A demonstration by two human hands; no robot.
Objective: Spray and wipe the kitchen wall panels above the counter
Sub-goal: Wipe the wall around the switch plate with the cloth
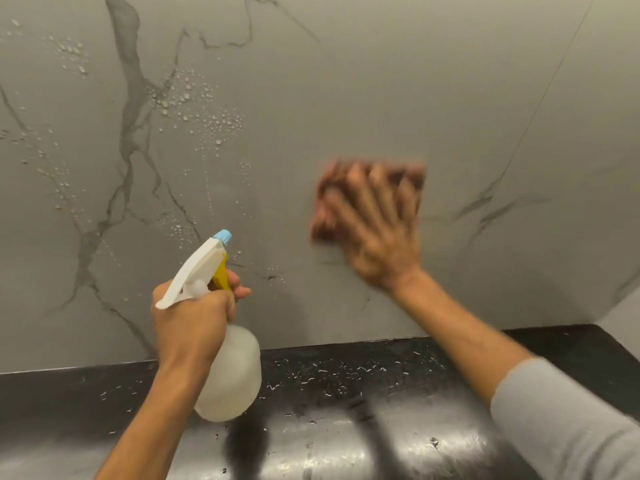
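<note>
The grey marble-look wall panel [346, 98] with dark veins fills the upper view. Spray droplets [194, 105] cling to its left half. My left hand [194, 320] grips the neck of a translucent spray bottle [232, 375] with a white head, yellow trigger and blue nozzle, held above the counter and pointed at the wall. My right hand [377, 230] lies flat with fingers spread, pressing a reddish-brown cloth [325, 216] against the panel's middle right. Hand and cloth are blurred by motion.
A glossy black counter [381, 393] runs along the bottom, wet with scattered drops. A panel seam [540, 105] runs diagonally at the right, and a side wall [623, 317] meets the counter in the right corner.
</note>
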